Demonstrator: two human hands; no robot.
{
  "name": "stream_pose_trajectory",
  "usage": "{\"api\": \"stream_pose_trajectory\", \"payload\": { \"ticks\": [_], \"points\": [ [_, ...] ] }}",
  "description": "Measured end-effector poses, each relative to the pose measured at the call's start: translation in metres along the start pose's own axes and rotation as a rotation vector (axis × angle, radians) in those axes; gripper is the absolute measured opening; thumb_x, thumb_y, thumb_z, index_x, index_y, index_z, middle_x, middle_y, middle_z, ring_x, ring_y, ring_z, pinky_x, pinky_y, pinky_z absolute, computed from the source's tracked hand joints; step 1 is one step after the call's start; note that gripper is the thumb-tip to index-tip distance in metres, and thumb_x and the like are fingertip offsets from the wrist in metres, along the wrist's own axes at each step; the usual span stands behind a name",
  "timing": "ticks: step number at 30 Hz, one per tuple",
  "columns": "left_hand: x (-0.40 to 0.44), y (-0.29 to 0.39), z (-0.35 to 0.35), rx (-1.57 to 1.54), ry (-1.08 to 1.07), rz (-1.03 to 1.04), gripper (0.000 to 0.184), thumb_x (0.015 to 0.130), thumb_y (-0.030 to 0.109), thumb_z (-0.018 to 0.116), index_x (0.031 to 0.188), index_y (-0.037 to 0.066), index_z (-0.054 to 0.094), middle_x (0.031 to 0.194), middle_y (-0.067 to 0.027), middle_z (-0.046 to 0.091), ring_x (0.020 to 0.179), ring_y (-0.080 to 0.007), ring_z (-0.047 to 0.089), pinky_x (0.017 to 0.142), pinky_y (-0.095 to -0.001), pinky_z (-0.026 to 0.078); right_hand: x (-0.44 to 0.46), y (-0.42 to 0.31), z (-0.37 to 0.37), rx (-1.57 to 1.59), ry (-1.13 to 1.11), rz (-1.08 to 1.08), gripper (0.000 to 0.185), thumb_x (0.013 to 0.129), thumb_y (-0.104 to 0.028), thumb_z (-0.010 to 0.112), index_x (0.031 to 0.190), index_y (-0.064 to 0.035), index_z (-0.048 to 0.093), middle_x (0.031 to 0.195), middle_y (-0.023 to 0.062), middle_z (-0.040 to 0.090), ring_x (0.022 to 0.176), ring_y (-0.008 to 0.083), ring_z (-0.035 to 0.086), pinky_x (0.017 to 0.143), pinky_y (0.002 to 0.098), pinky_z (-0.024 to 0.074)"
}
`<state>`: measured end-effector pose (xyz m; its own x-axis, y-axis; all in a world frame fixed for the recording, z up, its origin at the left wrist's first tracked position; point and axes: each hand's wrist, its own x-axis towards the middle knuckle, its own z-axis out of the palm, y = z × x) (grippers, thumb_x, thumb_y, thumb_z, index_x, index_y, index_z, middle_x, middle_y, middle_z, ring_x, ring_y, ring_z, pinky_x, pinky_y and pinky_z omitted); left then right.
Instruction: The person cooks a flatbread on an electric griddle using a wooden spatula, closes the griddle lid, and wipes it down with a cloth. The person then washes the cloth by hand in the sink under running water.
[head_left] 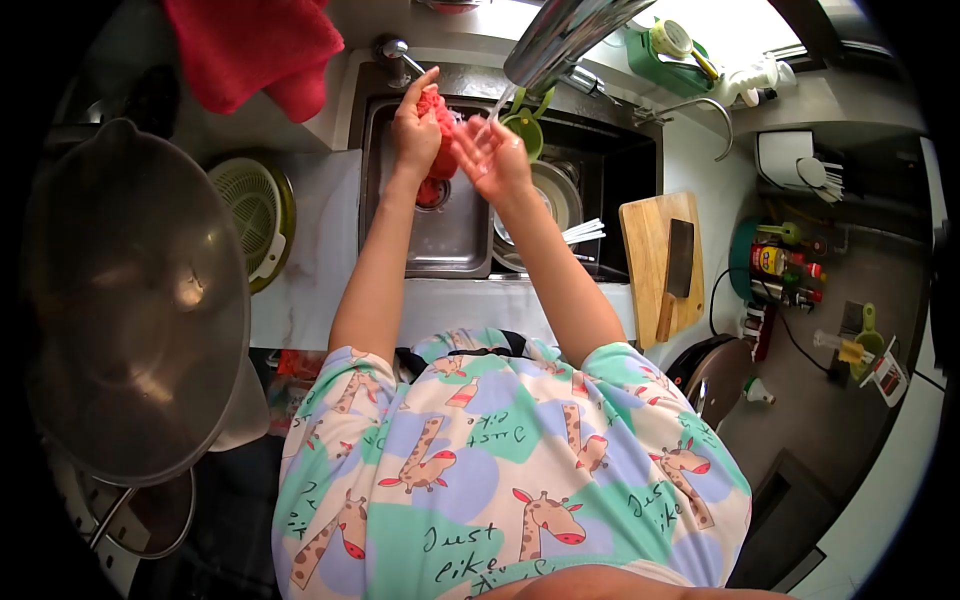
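Observation:
Over the left basin of the sink, my left hand grips a red nubby cloth, part of which hangs down toward the drain. My right hand is beside it with palm up and fingers spread, holding nothing. Water runs from the chrome faucet onto the right palm. Just behind that hand sits a green-handled strainer or bowl. Bowls and several white chopsticks or sticks lie in the right basin, partly hidden by my right forearm.
On the right counter a cleaver lies on a wooden cutting board. At left stand a large metal wok and a pale green colander. A red towel hangs at upper left. Bottles stand far right.

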<state>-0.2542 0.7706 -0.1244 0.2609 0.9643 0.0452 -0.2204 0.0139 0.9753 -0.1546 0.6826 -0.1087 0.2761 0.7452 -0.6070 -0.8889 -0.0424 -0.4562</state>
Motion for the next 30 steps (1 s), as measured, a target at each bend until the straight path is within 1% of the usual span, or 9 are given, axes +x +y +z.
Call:
{"api": "stream_pose_trajectory", "payload": {
  "ticks": [5, 7, 14, 17, 18, 23, 25, 29, 30],
  "points": [
    [-0.035, 0.014, 0.034, -0.033, -0.1, -0.108, 0.046, 0.089, -0.004, 0.045, 0.131, 0.005, 0.062, 0.127, -0.0073, 0.064, 0.112, -0.0155, 0.06, 0.098, -0.0266, 0.045, 0.004, 0.021, -0.011, 0.089, -0.357, 0.344, 0.07, 0.097, -0.065, 0.036, 0.119, -0.0007, 0.054, 0.11, 0.0198, 0.062, 0.1, 0.0367, 0.063, 0.09, 0.0518, 0.0519],
    [-0.039, 0.005, 0.036, 0.161, -0.069, -0.152, 0.046, 0.091, 0.005, 0.046, 0.137, 0.004, 0.052, 0.135, -0.0126, 0.057, 0.121, -0.0225, 0.052, 0.104, -0.0302, 0.039, 0.033, 0.027, -0.035, 0.18, -0.45, 0.135, 0.066, 0.1, -0.055, 0.036, 0.136, 0.0003, 0.044, 0.146, 0.0252, 0.041, 0.134, 0.0411, 0.043, 0.11, 0.0545, 0.0372],
    [0.003, -0.066, 0.023, 0.056, 0.159, -0.135, 0.063, 0.098, 0.032, 0.049, 0.148, -0.003, 0.033, 0.148, -0.0308, 0.037, 0.142, -0.0426, 0.031, 0.118, -0.0409, 0.025, -0.007, 0.026, 0.038, -0.064, -0.147, 0.007, 0.031, 0.103, -0.033, 0.045, 0.108, -0.0084, 0.063, 0.099, 0.006, 0.068, 0.084, 0.0159, 0.066, 0.08, 0.0327, 0.0547],
    [-0.028, -0.034, 0.043, 0.457, 0.019, 0.002, 0.06, 0.101, 0.034, 0.043, 0.146, -0.005, 0.037, 0.149, -0.0337, 0.033, 0.142, -0.0431, 0.031, 0.117, -0.0435, 0.027, 0.029, 0.006, 0.012, 0.012, -0.327, 0.026, 0.03, 0.103, -0.034, 0.044, 0.104, -0.0099, 0.063, 0.092, 0.0046, 0.068, 0.08, 0.0175, 0.067, 0.072, 0.0326, 0.0554],
    [-0.028, -0.033, 0.04, 0.474, 0.02, -0.005, 0.06, 0.101, 0.035, 0.042, 0.145, -0.005, 0.037, 0.149, -0.0338, 0.033, 0.142, -0.0431, 0.03, 0.117, -0.0434, 0.026, 0.092, 0.002, -0.044, 0.183, -0.885, 0.097, 0.045, 0.104, -0.041, 0.036, 0.122, -0.006, 0.059, 0.111, 0.011, 0.067, 0.099, 0.0235, 0.065, 0.086, 0.0395, 0.0538],
    [-0.009, -0.055, 0.053, 0.499, 0.055, -0.05, 0.062, 0.101, 0.038, 0.037, 0.142, -0.008, 0.041, 0.15, -0.0346, 0.031, 0.144, -0.0432, 0.027, 0.119, -0.0427, 0.022, 0.048, 0.008, -0.023, 0.205, -0.842, 0.12, 0.04, 0.106, -0.031, 0.034, 0.128, -0.0068, 0.056, 0.125, 0.0107, 0.062, 0.115, 0.0251, 0.059, 0.097, 0.0436, 0.0496],
    [0.022, -0.072, 0.028, 0.533, -0.07, -0.114, 0.068, 0.101, 0.042, 0.036, 0.143, -0.012, 0.036, 0.152, -0.0345, 0.026, 0.144, -0.0454, 0.023, 0.12, -0.045, 0.019, -0.009, 0.015, 0.033, -0.021, -0.186, -0.017, 0.033, 0.106, -0.028, 0.035, 0.119, -0.0077, 0.059, 0.116, 0.0081, 0.064, 0.101, 0.0244, 0.063, 0.094, 0.0378, 0.0507],
    [-0.039, -0.049, 0.065, 0.579, 0.005, 0.015, 0.064, 0.102, 0.039, 0.035, 0.142, -0.01, 0.037, 0.151, -0.0347, 0.028, 0.144, -0.0461, 0.022, 0.12, -0.045, 0.019, 0.065, -0.016, -0.028, 0.153, -0.856, 0.101, 0.037, 0.105, -0.029, 0.034, 0.116, -0.0025, 0.057, 0.111, 0.0153, 0.064, 0.096, 0.0283, 0.063, 0.085, 0.0422, 0.0552],
    [-0.046, -0.048, 0.071, 0.576, 0.022, 0.023, 0.063, 0.102, 0.039, 0.035, 0.142, -0.01, 0.038, 0.151, -0.0347, 0.028, 0.144, -0.0462, 0.022, 0.12, -0.0451, 0.019, 0.054, -0.019, -0.024, 0.192, -0.611, 0.061, 0.037, 0.105, -0.029, 0.035, 0.116, -0.0023, 0.057, 0.108, 0.0155, 0.065, 0.091, 0.0295, 0.064, 0.081, 0.0424, 0.0559]
  ]
}}
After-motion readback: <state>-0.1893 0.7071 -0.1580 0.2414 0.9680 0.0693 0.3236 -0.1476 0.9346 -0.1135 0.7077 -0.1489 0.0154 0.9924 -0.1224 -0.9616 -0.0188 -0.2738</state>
